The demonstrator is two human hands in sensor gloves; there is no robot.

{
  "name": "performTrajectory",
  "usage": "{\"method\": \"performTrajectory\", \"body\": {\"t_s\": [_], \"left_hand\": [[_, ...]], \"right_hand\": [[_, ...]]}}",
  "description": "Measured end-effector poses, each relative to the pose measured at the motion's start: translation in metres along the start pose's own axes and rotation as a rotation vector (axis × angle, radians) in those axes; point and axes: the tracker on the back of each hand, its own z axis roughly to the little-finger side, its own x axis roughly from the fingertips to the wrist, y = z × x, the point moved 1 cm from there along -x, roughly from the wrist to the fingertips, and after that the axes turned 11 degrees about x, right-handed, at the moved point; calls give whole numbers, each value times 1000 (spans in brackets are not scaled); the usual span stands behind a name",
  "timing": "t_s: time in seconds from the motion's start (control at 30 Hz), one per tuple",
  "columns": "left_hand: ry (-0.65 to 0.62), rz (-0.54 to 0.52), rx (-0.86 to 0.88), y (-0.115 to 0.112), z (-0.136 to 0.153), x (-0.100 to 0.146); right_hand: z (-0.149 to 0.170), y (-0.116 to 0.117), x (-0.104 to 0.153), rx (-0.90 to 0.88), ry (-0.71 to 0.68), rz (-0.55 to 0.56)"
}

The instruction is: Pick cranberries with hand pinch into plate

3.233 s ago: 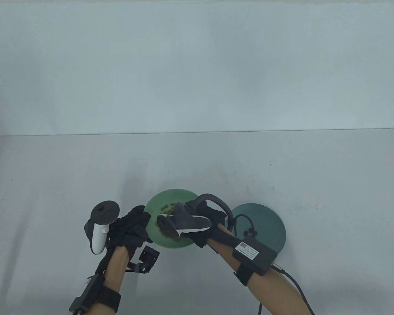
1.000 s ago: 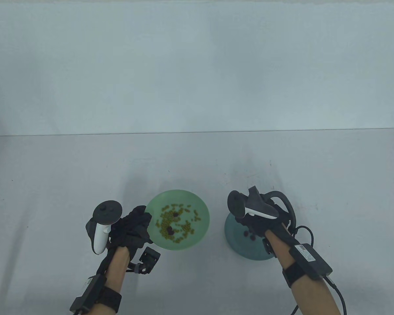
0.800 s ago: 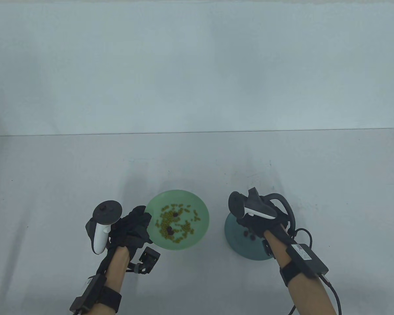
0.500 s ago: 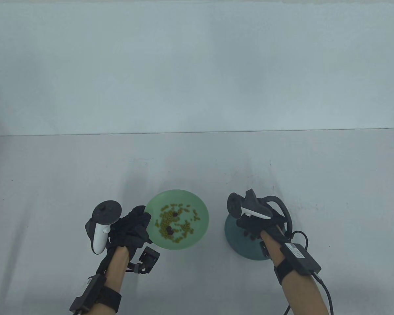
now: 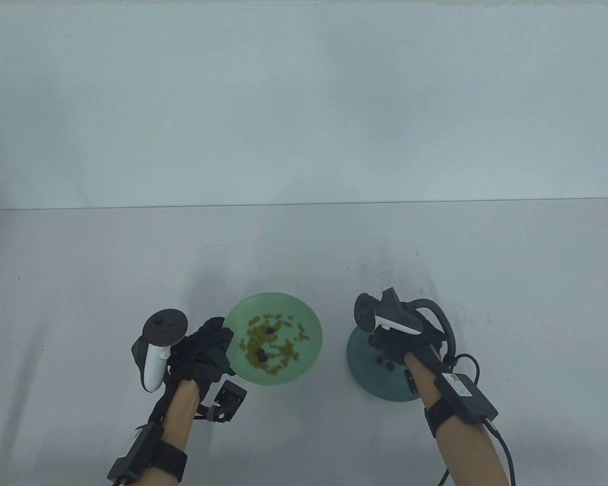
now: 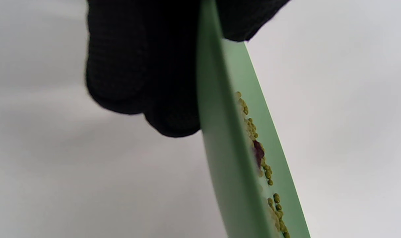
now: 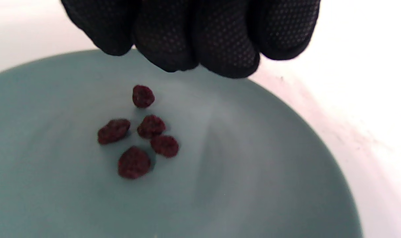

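Two plates sit near the front edge of the pale desk [image 5: 81, 263], set apart from each other. On the left, the light green plate [image 5: 311, 324] holds a scatter of small yellow-green beans [image 5: 256, 340] with two dark cranberries [image 5: 271, 329] among them. The left hand [image 5: 202, 352] grips this plate at its left rim, thumb over the edge and fingers [image 6: 127, 82] curled underneath, so the plate is tipped up on that side. On the right, the dark teal plate [image 5: 359, 362] lies flat on the desk, partly hidden by the right hand [image 5: 397, 344], which hovers above it. In the right wrist view, that hand's fingertips [image 7: 220, 49] are bunched loosely together, holding nothing, clear of the plate surface. Five dark red cranberries [image 7: 144, 132] lie on the teal plate just below those fingertips, four clustered close and one a little apart from them.
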Motion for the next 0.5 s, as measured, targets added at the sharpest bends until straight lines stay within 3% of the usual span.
{"method": "performTrajectory", "body": {"t_s": [0.2, 0.5], "left_hand": [[-2, 2, 0, 0, 0, 0], [-1, -1, -2, 0, 0, 0]], "right_hand": [[4, -25, 15, 19, -8, 66], [-15, -87, 43, 63, -83, 229]]}}
